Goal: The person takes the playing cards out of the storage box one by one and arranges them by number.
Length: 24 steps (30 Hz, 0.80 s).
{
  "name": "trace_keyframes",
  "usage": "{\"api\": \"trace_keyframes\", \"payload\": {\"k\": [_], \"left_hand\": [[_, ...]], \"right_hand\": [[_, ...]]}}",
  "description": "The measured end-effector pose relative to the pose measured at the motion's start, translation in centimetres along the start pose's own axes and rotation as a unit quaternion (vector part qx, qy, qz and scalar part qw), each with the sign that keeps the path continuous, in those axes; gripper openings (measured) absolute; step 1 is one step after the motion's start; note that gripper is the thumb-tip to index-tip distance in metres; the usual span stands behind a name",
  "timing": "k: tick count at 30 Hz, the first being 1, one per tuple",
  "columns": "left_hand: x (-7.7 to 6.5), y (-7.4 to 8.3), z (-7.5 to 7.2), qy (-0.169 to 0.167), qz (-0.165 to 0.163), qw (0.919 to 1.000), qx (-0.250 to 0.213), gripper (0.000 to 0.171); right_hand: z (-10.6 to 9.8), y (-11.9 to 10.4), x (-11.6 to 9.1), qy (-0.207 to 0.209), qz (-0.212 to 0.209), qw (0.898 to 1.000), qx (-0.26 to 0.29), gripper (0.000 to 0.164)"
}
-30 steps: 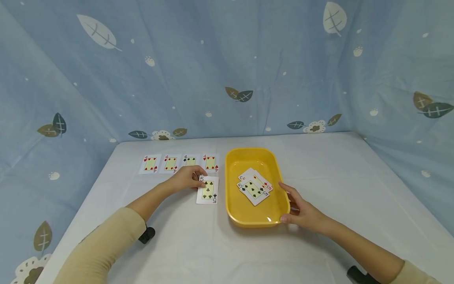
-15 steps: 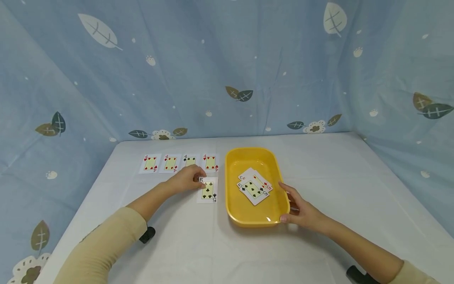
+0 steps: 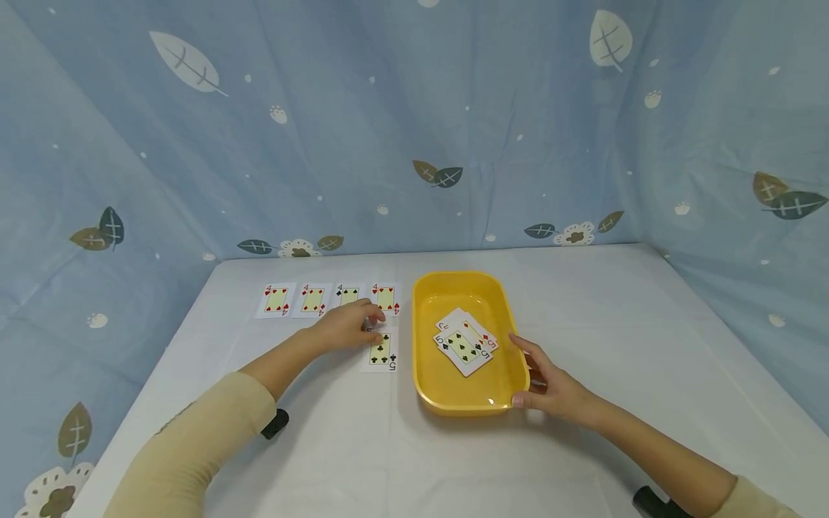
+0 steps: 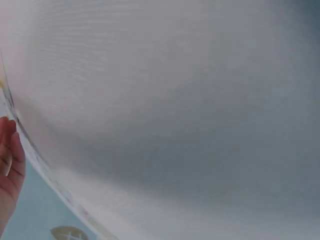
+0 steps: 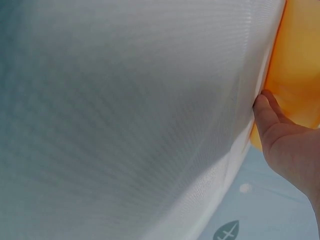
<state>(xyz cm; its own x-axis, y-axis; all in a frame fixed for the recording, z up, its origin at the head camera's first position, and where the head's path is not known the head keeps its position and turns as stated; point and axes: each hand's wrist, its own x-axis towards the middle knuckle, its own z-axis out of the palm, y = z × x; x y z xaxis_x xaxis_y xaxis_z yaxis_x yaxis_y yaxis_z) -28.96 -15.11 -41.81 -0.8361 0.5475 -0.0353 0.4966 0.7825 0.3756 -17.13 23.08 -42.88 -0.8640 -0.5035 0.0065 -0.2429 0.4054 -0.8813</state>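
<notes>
My left hand [image 3: 350, 325] hovers over the top edge of a five of clubs card [image 3: 380, 354], its thumb and forefinger apart. The card lies face up on the white cloth, its upper part hidden by the fingers. In the left wrist view only part of that hand [image 4: 10, 167] shows at the left edge. My right hand [image 3: 550, 385] grips the near right side of a yellow plastic tray [image 3: 424, 374], thumb at the rim and fingers against the outer wall. Inside the tray lie overlapping playing cards, a five of spades [image 3: 463, 351] uppermost.
Several fours stand in a row behind the left hand, among them a red four [image 3: 276, 301] at the far left and a four of hearts [image 3: 386, 298] nearest the tray. White cloth [image 3: 622, 331] covers the table. A blue leaf-patterned curtain [image 3: 363, 144] hangs around it.
The five of clubs has settled flat on the cloth in front of the row. My left fingers have parted from it and lifted slightly. Right hand and tray stay put.
</notes>
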Motion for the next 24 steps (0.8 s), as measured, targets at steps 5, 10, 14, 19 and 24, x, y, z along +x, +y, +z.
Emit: {"api": "trace_keyframes", "payload": {"k": [5, 10, 14, 19, 24], "left_hand": [[0.4, 0.5, -0.8, 0.022, 0.048, 0.9967, -0.062, 0.035], [0.8, 1.2, -1.8, 0.039, 0.098, 0.9868, -0.123, 0.034], [1.2, 2.1, -2.4, 0.058, 0.134, 0.9785, -0.146, 0.033], [1.7, 3.2, -2.9, 0.061, 0.171, 0.9707, -0.157, 0.036], [2.6, 4.1, -2.9, 0.053, 0.208, 0.962, -0.169, 0.034]], "right_hand": [[-0.1, 0.0, 0.0, -0.006, -0.014, 1.0, 0.003, 0.087], [-0.1, 0.0, -0.1, -0.008, -0.018, 1.0, 0.006, 0.087], [-0.1, 0.0, -0.1, -0.007, -0.015, 1.0, 0.008, 0.087], [-0.1, -0.1, -0.1, -0.006, -0.011, 1.0, 0.008, 0.088], [-0.2, -0.2, -0.1, -0.006, -0.012, 1.0, 0.006, 0.088]]}}
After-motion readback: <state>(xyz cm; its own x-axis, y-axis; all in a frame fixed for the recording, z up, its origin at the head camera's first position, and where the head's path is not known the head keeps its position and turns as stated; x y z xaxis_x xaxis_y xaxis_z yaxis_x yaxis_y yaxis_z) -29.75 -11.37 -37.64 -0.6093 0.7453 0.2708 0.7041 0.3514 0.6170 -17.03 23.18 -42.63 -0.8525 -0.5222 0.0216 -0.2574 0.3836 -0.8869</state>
